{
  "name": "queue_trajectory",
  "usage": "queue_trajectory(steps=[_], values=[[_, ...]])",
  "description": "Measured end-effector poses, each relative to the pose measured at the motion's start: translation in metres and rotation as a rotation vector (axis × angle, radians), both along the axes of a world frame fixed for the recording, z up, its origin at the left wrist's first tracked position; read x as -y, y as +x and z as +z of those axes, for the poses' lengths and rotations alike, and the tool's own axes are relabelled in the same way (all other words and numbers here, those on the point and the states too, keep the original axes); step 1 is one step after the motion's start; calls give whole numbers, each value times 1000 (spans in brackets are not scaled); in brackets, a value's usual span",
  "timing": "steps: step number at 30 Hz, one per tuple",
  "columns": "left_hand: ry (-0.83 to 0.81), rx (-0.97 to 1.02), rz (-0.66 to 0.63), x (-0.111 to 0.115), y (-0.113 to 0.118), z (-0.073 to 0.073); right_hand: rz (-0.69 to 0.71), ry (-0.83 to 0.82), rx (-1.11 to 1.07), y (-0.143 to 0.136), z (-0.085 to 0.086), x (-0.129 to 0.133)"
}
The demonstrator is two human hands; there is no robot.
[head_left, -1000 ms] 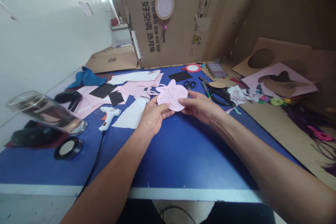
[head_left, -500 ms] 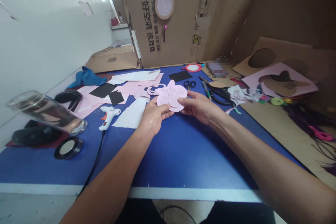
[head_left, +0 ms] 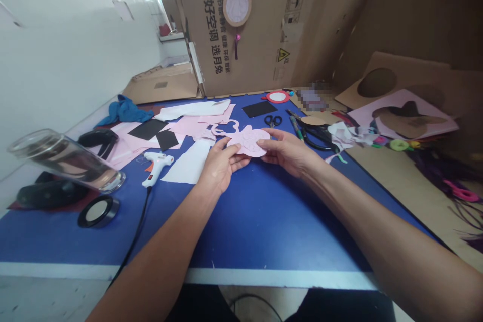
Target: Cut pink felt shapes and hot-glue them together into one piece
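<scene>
Between both hands I hold a pale pink paper cutout (head_left: 249, 142) with rounded lobes and faint lines on its face, a little above the blue table. My left hand (head_left: 222, 163) is closed on its left edge, thumb on top and fingers beneath. My right hand (head_left: 285, 151) pinches the right edge the same way. Just beyond the cutout lie curled pink paper scraps (head_left: 226, 127) and black-handled scissors (head_left: 273, 121). A torn white sheet (head_left: 186, 165) rests by my left wrist.
At left are a white glue gun (head_left: 157, 167) with a trailing cord, a tilted-looking glass of liquid (head_left: 71, 163) and a roll of tape (head_left: 98, 211). Pliers (head_left: 319, 136), crumpled paper (head_left: 349, 135) and cardboard with cut holes (head_left: 411, 78) lie right. A round ornament (head_left: 237, 6) hangs on the cardboard wall.
The pink cutout has tipped flatter, its upper lobe now lower and foreshortened. My left thumb has shifted slightly up and left on it. Both hands keep their hold.
</scene>
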State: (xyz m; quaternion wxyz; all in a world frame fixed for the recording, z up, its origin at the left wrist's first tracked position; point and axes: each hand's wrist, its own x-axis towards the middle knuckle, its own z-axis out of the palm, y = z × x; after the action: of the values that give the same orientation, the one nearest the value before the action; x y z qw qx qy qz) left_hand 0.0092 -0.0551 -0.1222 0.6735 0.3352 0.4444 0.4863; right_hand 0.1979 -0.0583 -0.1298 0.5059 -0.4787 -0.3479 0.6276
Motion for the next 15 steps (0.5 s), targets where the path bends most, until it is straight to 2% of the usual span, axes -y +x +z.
queue_trajectory(steps=[5,9,12,15], values=[[-35,24,81,-6,-7,2,9,13,71,9,-2,-3],[-44,-34,100,-13,-14,1,131,10,151,16,0,-3],[-34,-131,74,-14,-17,0,242,-6,193,19,0,-2],[-12,-224,23,-10,-17,0,257,4,212,20,-1,-1]])
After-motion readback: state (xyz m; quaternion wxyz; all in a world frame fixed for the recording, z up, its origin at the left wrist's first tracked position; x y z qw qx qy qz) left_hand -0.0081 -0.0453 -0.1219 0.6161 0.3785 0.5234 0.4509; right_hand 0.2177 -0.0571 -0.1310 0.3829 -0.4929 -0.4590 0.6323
